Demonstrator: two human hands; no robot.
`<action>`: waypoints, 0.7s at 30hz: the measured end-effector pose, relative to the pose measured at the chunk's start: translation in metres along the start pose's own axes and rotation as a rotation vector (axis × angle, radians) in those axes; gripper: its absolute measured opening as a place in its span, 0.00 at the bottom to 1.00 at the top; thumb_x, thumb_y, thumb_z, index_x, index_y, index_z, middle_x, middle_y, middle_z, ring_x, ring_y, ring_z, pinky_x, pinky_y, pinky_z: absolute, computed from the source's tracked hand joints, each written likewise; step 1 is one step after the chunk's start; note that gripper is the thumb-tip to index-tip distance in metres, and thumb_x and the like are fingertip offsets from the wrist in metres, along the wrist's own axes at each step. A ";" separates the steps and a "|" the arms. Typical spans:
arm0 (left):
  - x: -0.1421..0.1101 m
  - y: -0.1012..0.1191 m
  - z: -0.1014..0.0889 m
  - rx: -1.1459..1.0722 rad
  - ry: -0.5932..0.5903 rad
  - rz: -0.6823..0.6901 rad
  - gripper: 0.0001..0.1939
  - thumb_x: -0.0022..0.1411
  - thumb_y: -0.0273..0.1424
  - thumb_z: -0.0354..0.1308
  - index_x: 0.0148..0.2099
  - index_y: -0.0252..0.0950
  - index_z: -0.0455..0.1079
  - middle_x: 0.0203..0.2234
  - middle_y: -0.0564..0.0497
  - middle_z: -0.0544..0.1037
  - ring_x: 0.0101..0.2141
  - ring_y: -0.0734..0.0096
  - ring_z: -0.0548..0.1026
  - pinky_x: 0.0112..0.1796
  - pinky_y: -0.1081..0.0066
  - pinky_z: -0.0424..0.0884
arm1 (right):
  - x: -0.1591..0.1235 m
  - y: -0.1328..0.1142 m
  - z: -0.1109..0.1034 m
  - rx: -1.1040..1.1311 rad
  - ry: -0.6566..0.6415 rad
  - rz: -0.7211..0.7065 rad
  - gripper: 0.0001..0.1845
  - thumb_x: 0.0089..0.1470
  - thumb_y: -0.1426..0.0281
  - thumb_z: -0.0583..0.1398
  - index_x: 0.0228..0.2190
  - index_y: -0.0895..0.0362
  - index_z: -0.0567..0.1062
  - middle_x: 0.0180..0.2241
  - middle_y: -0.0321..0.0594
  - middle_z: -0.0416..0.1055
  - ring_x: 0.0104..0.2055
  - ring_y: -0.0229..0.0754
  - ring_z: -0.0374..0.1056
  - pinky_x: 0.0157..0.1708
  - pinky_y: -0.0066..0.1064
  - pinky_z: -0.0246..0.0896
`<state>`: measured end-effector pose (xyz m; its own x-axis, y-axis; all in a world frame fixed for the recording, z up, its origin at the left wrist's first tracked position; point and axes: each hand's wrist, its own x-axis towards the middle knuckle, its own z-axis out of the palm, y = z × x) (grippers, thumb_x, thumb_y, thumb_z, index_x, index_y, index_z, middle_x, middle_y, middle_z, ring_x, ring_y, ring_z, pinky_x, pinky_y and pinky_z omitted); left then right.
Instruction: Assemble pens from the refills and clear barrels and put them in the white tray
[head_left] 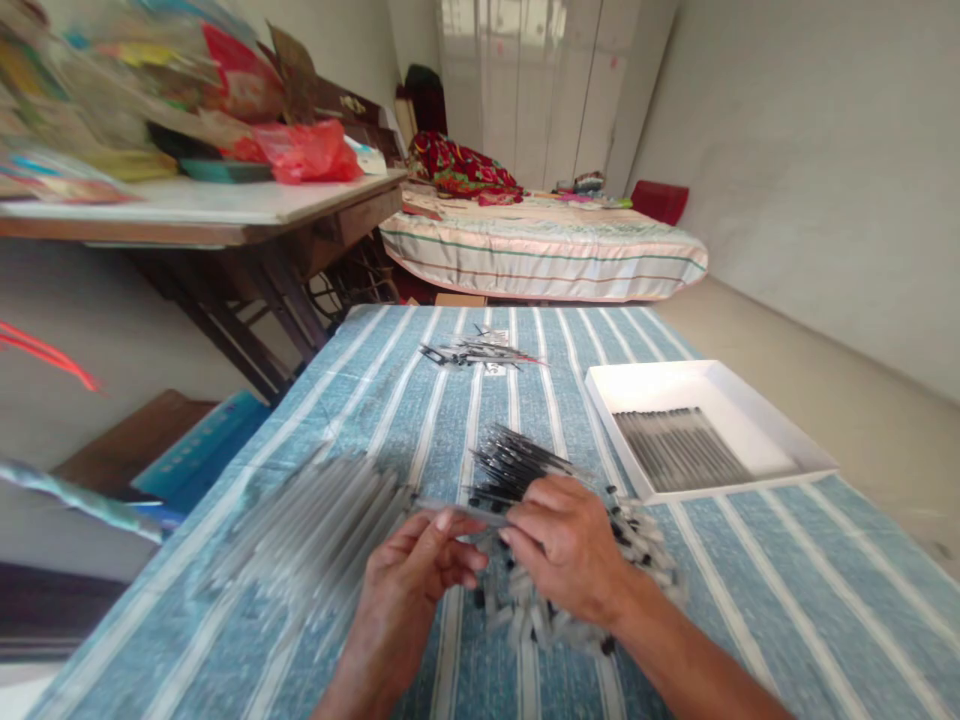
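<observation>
Between my two hands, over the middle of the table, lies a thin translucent pen barrel (pixel 474 513). My left hand (pixel 420 560) pinches it between thumb and fingertips. My right hand (pixel 566 540) closes around its right end, so that end is hidden. A heap of grey translucent pen barrels (pixel 315 530) spreads to the left of my left hand. Dark pen refills (pixel 510 460) lie just beyond my right hand. Under and around that hand are many small whitish pen caps (pixel 544 610) with some black pieces among them.
A white tray (pixel 795 462) at the right holds a row of pens (pixel 679 447). Loose thin refills (pixel 480 350) lie near the far edge of the striped cloth (pixel 360 400). A cluttered side table (pixel 277 205) stands at left, a bed (pixel 547 245) beyond.
</observation>
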<state>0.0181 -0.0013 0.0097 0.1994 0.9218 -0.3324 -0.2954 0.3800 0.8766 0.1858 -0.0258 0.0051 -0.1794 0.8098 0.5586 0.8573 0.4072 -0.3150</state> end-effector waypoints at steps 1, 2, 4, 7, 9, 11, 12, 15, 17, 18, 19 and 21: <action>-0.001 0.000 0.001 0.035 0.013 0.005 0.14 0.48 0.36 0.65 0.33 0.30 0.72 0.25 0.45 0.79 0.21 0.70 0.74 0.21 0.73 0.68 | 0.002 0.011 -0.007 0.008 0.012 0.069 0.16 0.55 0.69 0.54 0.20 0.56 0.74 0.21 0.38 0.67 0.26 0.38 0.61 0.29 0.30 0.55; -0.001 0.000 0.001 0.072 0.030 0.016 0.15 0.47 0.37 0.65 0.34 0.31 0.72 0.27 0.45 0.79 0.21 0.69 0.74 0.21 0.73 0.68 | 0.003 0.024 -0.015 0.007 0.031 0.169 0.16 0.56 0.68 0.54 0.22 0.56 0.75 0.22 0.39 0.68 0.27 0.38 0.63 0.30 0.29 0.56; 0.000 0.001 0.000 0.155 0.056 0.036 0.14 0.47 0.37 0.65 0.34 0.32 0.72 0.27 0.45 0.79 0.21 0.70 0.74 0.21 0.73 0.67 | 0.002 0.056 -0.031 -0.084 0.075 0.447 0.15 0.55 0.65 0.54 0.26 0.55 0.77 0.25 0.39 0.72 0.29 0.39 0.66 0.31 0.28 0.57; 0.002 0.001 -0.002 0.257 0.056 0.053 0.13 0.46 0.37 0.65 0.32 0.33 0.73 0.25 0.47 0.79 0.21 0.70 0.73 0.21 0.73 0.68 | -0.006 0.102 -0.052 -0.334 -0.049 0.884 0.15 0.54 0.62 0.53 0.31 0.52 0.79 0.32 0.40 0.75 0.34 0.43 0.69 0.30 0.30 0.57; 0.003 0.001 -0.003 0.293 0.049 0.061 0.12 0.45 0.37 0.65 0.31 0.33 0.73 0.25 0.48 0.79 0.21 0.69 0.73 0.21 0.74 0.68 | -0.012 0.123 -0.059 -0.378 -0.119 0.973 0.16 0.52 0.61 0.53 0.30 0.53 0.79 0.30 0.42 0.76 0.33 0.46 0.70 0.27 0.31 0.57; 0.003 0.001 -0.002 0.309 0.043 0.063 0.11 0.45 0.36 0.65 0.30 0.34 0.73 0.24 0.48 0.78 0.21 0.69 0.73 0.20 0.73 0.67 | -0.016 0.133 -0.062 -0.381 -0.224 1.008 0.15 0.51 0.61 0.54 0.31 0.53 0.79 0.31 0.43 0.76 0.34 0.48 0.71 0.27 0.31 0.57; 0.003 0.001 -0.001 0.313 0.044 0.064 0.11 0.45 0.36 0.65 0.29 0.34 0.74 0.24 0.48 0.78 0.21 0.69 0.73 0.20 0.73 0.67 | -0.017 0.136 -0.061 -0.378 -0.279 1.018 0.15 0.50 0.61 0.54 0.31 0.52 0.79 0.31 0.43 0.77 0.35 0.48 0.71 0.28 0.31 0.58; 0.004 0.000 0.000 0.332 0.047 0.067 0.09 0.44 0.35 0.65 0.29 0.35 0.74 0.23 0.48 0.78 0.20 0.68 0.73 0.19 0.73 0.67 | -0.017 0.136 -0.059 -0.364 -0.386 1.019 0.15 0.49 0.62 0.54 0.30 0.53 0.80 0.31 0.44 0.77 0.36 0.48 0.71 0.28 0.31 0.58; 0.005 -0.001 -0.001 0.344 0.053 0.081 0.09 0.45 0.34 0.65 0.29 0.35 0.74 0.22 0.49 0.78 0.20 0.69 0.73 0.19 0.73 0.67 | -0.016 0.134 -0.058 -0.356 -0.419 1.005 0.16 0.48 0.62 0.54 0.28 0.54 0.80 0.30 0.45 0.77 0.36 0.48 0.71 0.28 0.31 0.58; 0.005 -0.001 -0.001 0.351 0.050 0.082 0.09 0.45 0.35 0.65 0.28 0.35 0.74 0.22 0.49 0.78 0.19 0.69 0.72 0.19 0.73 0.67 | -0.015 0.134 -0.058 -0.352 -0.436 0.998 0.16 0.48 0.62 0.54 0.27 0.54 0.80 0.30 0.45 0.77 0.35 0.48 0.72 0.28 0.31 0.58; 0.005 -0.001 -0.002 0.357 0.048 0.083 0.10 0.44 0.35 0.65 0.28 0.34 0.74 0.22 0.49 0.78 0.19 0.69 0.72 0.19 0.74 0.67 | -0.015 0.134 -0.059 -0.348 -0.450 0.991 0.16 0.49 0.62 0.53 0.26 0.54 0.80 0.29 0.45 0.77 0.34 0.48 0.72 0.27 0.31 0.58; 0.005 -0.001 -0.003 0.367 0.041 0.076 0.10 0.44 0.35 0.65 0.28 0.34 0.74 0.22 0.48 0.78 0.19 0.69 0.73 0.19 0.74 0.68 | -0.016 0.134 -0.061 -0.343 -0.473 0.977 0.17 0.49 0.62 0.53 0.25 0.54 0.80 0.27 0.44 0.76 0.33 0.47 0.72 0.27 0.31 0.58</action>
<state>0.0167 0.0037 0.0064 0.1506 0.9513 -0.2690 0.0485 0.2647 0.9631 0.3327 -0.0099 0.0009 0.5364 0.8247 -0.1792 0.8039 -0.5639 -0.1892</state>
